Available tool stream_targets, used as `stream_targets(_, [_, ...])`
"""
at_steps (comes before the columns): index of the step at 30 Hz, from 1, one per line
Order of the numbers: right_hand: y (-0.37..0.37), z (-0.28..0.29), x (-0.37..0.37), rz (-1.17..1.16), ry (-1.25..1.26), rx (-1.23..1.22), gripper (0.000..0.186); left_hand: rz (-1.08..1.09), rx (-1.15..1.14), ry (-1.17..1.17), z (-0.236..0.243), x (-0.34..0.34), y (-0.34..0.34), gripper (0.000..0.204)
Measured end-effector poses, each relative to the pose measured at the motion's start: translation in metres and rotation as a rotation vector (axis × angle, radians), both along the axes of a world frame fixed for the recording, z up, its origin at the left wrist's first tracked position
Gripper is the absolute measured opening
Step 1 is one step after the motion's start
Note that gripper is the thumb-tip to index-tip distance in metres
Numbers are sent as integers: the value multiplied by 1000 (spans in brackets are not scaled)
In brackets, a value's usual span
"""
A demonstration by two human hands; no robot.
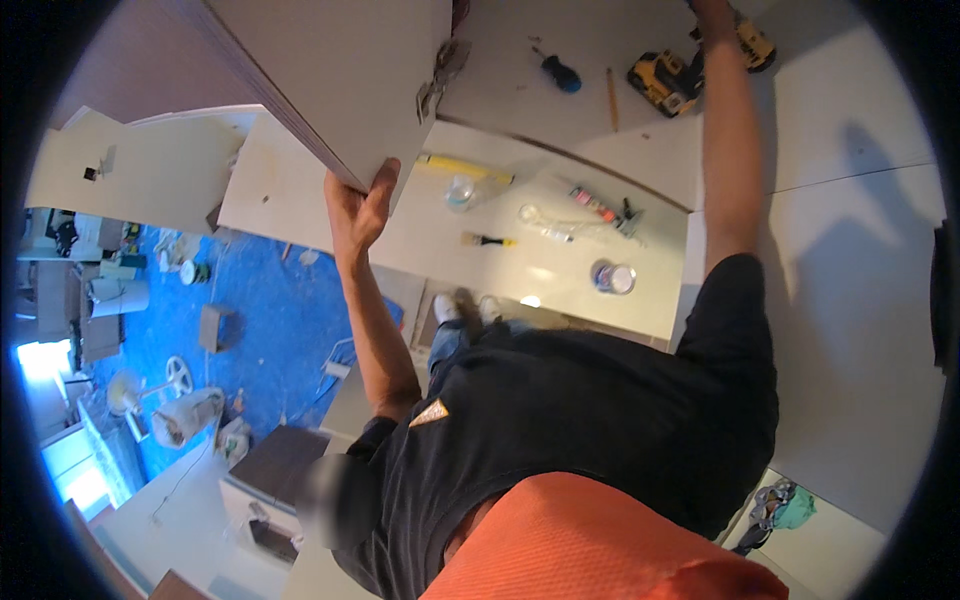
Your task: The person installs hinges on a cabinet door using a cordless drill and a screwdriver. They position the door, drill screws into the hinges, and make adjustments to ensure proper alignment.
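Note:
My left hand (365, 205) grips the lower edge of a white cabinet door (330, 70), which has a metal hinge (430, 88) on its side. My right arm stretches up to the top rim, where my right hand (712, 15) is mostly cut off, just above two yellow-black cordless drills (660, 80). Near them on the cabinet's inner surface lie a blue-handled screwdriver (562, 76) and a pencil (612, 100). A white shelf (440, 240) below holds a paintbrush (486, 240), a yellow level (465, 165), a clear cup (460, 192), a tube (593, 205) and a tin (614, 278).
At the left is a floor (270, 310) covered in blue, with a box (215, 328), a bag (188, 415) and other clutter. A white panel (840, 350) rises at my right. Dark and white cabinet units (275, 470) stand at the lower left.

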State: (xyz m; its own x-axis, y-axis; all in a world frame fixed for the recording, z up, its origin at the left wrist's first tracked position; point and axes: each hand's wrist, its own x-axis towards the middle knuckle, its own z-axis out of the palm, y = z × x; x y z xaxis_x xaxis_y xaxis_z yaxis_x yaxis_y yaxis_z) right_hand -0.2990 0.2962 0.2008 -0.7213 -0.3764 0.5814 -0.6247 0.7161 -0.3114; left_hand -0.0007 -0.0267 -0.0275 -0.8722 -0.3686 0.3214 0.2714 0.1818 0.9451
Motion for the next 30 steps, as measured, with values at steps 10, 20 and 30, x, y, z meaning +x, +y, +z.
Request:
stream_targets(10, [-131,-256,99,548,-656,-876,47,73,57,142,-11,-8,-2,51])
stream_targets(20, [-133,-264,102,502,-506,-890,41,-1,51,241,-12,-3,1,64])
stream_targets(30, [-140,-272,100,386,-423,-822,42,75,33,280,-11,-7,5,58])
